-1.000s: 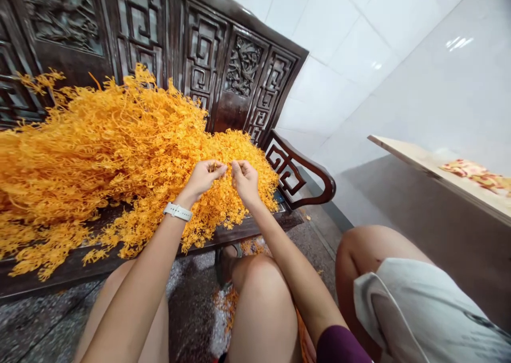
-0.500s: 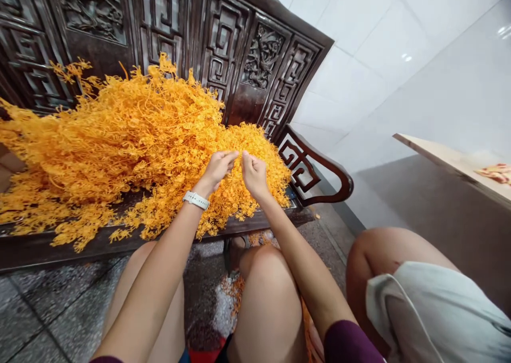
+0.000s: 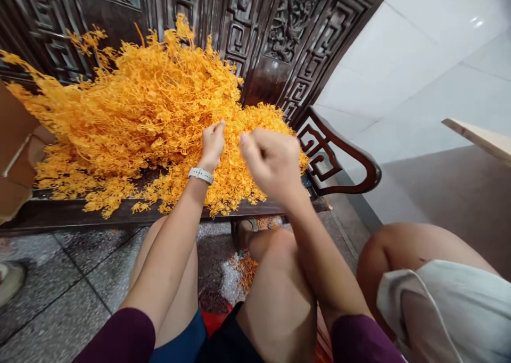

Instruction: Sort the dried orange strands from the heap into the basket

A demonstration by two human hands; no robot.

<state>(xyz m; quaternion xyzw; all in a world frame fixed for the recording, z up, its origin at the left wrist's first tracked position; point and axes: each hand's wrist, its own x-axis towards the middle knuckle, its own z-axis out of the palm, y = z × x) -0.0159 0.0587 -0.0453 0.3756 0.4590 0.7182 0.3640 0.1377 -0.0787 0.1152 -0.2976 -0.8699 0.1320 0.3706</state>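
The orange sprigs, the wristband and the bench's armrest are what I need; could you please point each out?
Sprigs (image 3: 155,97): head view, on the middle of the heap.
Wristband (image 3: 200,175): head view, on the pale strap.
Armrest (image 3: 346,143): head view, on its dark upper rail.

Sprigs (image 3: 159,107) on bench (image 3: 67,214); box (image 3: 18,139) left
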